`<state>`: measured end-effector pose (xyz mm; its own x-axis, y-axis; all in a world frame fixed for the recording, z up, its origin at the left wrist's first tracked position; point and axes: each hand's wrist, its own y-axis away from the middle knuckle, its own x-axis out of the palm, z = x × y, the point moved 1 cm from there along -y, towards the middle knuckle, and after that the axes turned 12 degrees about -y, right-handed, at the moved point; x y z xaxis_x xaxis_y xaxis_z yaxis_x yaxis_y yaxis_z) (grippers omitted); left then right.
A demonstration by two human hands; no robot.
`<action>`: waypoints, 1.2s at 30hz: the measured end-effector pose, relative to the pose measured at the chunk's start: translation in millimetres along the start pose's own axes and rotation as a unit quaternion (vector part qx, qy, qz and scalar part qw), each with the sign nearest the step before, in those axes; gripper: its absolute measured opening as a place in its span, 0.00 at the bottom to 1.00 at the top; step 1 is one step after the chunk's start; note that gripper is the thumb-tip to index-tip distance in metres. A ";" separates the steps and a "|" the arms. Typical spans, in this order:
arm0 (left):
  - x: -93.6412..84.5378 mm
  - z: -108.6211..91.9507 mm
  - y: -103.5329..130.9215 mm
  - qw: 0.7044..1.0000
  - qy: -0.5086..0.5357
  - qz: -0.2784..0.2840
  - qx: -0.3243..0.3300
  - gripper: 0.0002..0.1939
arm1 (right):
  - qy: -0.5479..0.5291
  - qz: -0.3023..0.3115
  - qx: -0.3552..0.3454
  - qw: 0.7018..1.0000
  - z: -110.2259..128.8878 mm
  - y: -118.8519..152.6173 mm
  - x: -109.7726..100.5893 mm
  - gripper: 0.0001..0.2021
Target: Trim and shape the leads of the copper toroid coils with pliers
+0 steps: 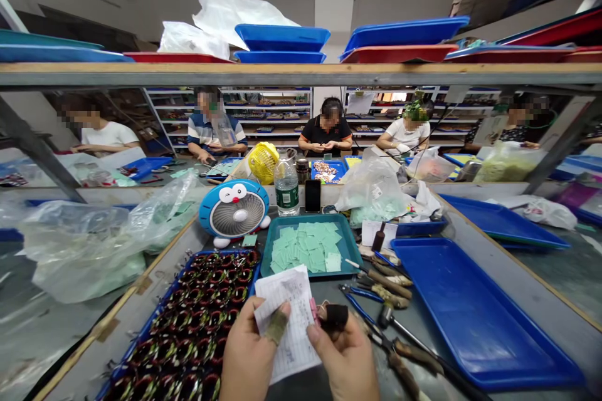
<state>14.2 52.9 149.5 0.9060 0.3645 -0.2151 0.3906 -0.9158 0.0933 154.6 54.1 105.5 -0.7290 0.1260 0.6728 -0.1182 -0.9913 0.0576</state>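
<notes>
My left hand (256,348) pinches a white sheet of paper (292,319) with lines and handwriting; its thumb has greenish-brown tape around it. At the paper's right edge, my right hand (345,351) is closed on a small pink clip (315,311). A black wrap covers one of the right fingers. Behind the paper stands a teal tray (273,225) holding a heap of pale green square pieces (305,244). Left of my hands, a blue tray (256,276) is filled with rows of dark wire-wound rings (197,319).
Pliers (360,304) and other hand tools, including a hammer (388,313), lie to the right. Beyond them is a blue tray (484,319). A blue cartoon fan (239,214), a water bottle (286,191) and a phone (313,195) stand at the back. Several people sit opposite.
</notes>
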 end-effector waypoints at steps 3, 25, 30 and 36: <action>0.1 -5.1 1.5 1.000 -0.015 -0.012 0.017 0.27 | -0.010 -0.002 0.001 1.000 -2.7 0.6 2.7 0.25; -1.6 -3.1 6.4 0.977 0.086 0.179 -0.081 0.31 | 0.056 0.042 0.033 0.997 15.6 1.6 -13.9 0.23; -1.6 -6.5 5.9 0.980 0.069 0.174 -0.073 0.31 | 0.046 0.066 0.049 0.996 23.9 2.0 -13.7 0.25; 3.8 -7.8 11.1 0.988 0.055 0.131 -0.065 0.31 | 0.046 0.040 0.052 0.997 26.9 -1.4 -16.7 0.27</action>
<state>23.2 45.3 157.2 0.9883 0.1403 -0.0604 0.1512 -0.9546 0.2566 185.0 52.4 114.0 -0.7924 0.0441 0.6084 0.0108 -0.9962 0.0863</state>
